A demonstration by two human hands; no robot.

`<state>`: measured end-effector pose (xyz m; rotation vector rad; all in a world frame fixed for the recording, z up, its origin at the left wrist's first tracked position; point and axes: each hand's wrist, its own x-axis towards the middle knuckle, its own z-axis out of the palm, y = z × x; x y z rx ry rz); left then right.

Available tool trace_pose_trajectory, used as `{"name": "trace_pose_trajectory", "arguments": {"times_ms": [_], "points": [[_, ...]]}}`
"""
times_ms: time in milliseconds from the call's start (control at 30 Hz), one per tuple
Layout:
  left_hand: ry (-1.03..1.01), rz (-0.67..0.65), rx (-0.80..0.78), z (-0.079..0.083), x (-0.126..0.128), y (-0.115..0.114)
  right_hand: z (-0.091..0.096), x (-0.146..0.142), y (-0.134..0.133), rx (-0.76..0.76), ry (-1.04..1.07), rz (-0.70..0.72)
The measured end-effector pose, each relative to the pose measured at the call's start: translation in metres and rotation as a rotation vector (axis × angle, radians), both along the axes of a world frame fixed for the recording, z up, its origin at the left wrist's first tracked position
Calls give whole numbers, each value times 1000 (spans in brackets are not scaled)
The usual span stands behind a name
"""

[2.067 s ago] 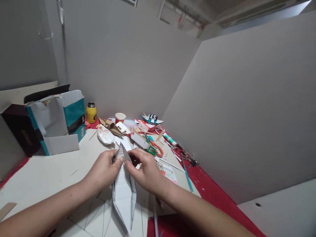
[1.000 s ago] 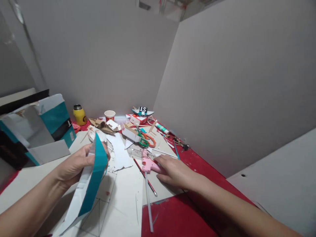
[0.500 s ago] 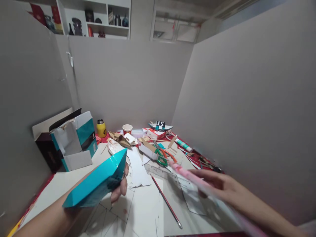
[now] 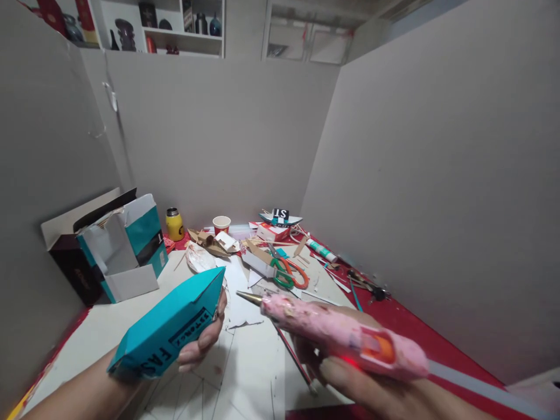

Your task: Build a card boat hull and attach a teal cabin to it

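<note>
Across the palm of my left hand [image 4: 203, 344] lies a folded teal cardboard boat shape [image 4: 168, 324], pointed at its far end and printed with black letters. My fingers curl round its right side. My right hand [image 4: 350, 379] is wrapped round a pink hot glue gun [image 4: 332, 329], its metal nozzle aimed left at the boat's tip but apart from it. A clear glue stick [image 4: 476, 388] trails out of the gun's back end, and a red light glows by my thumb. Under the gun a pencil [image 4: 295, 359] lies on the white board, partly hidden.
Scissors with green and orange handles [image 4: 291, 274] lie ahead among cardboard scraps. A cut-up teal and white box [image 4: 135, 248] stands at left. Behind are a yellow bottle [image 4: 174, 224], a paper cup [image 4: 221, 224] and another small boat [image 4: 280, 217]. Grey partitions [image 4: 210, 134] enclose the table.
My right hand has brought the glue gun up and left, turning it so its nozzle faces the cardboard boat. My left hand has tilted the boat, showing more of its lettered side.
</note>
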<state>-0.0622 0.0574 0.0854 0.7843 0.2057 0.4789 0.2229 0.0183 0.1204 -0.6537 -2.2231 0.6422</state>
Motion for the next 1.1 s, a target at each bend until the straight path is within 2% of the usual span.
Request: {"name": "trace_pose_trajectory", "arguments": {"times_ms": [133, 233, 367, 500, 767, 967, 1100], "points": [[42, 9, -32, -4, 0, -1, 9, -23, 3, 62, -109, 48], [82, -37, -50, -8, -1, 1, 5, -29, 5, 96, -162, 22], [93, -55, -64, -8, -1, 1, -2, -31, 8, 178, -178, 61], [37, -70, -33, -5, 2, 0, -8, -34, 8, 219, -166, -4], [17, -78, -85, -8, -1, -2, 1, -35, 4, 205, -185, -28], [40, -56, -23, -2, 1, -5, -12, -33, 9, 109, -175, 33], [-16, -57, -34, -8, 2, -6, -14, -33, 10, 110, -183, 50]]}}
